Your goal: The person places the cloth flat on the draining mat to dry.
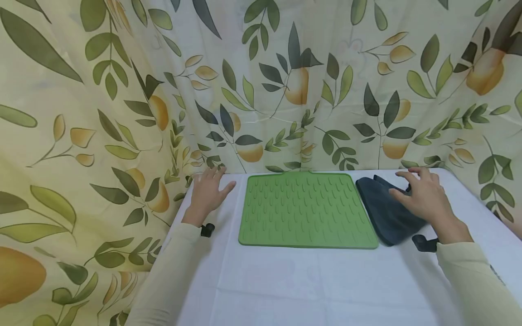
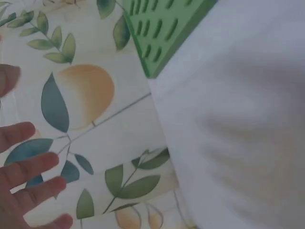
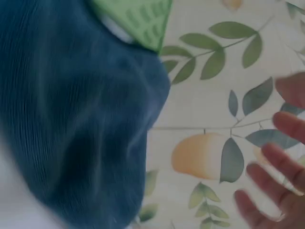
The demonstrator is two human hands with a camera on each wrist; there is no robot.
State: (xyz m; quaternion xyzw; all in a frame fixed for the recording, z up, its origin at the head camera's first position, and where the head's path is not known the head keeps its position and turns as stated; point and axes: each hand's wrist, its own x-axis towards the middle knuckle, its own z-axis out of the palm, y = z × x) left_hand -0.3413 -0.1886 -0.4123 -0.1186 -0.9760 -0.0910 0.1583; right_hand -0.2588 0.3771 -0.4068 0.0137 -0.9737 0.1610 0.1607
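Note:
A green mat (image 1: 306,210) with rows of small raised ridges lies flat on the white table. Just right of it, close along its edge, is a dark blue folded cloth (image 1: 385,215) with a finely ribbed surface. My right hand (image 1: 426,197) hovers by the cloth's right side, covering part of it in the head view. In the right wrist view its fingers (image 3: 281,164) are spread and hold nothing, apart from the cloth. To the left of the mat, my left hand (image 1: 207,194) is over the table's far left edge, fingers extended and nothing in them.
The white table (image 1: 277,285) ends at a fabric backdrop (image 1: 261,90) printed with leaves and orange fruit, which hangs behind it and down the left side. A small black wrist device (image 1: 207,230) sits at the left cuff, another (image 1: 425,243) at the right.

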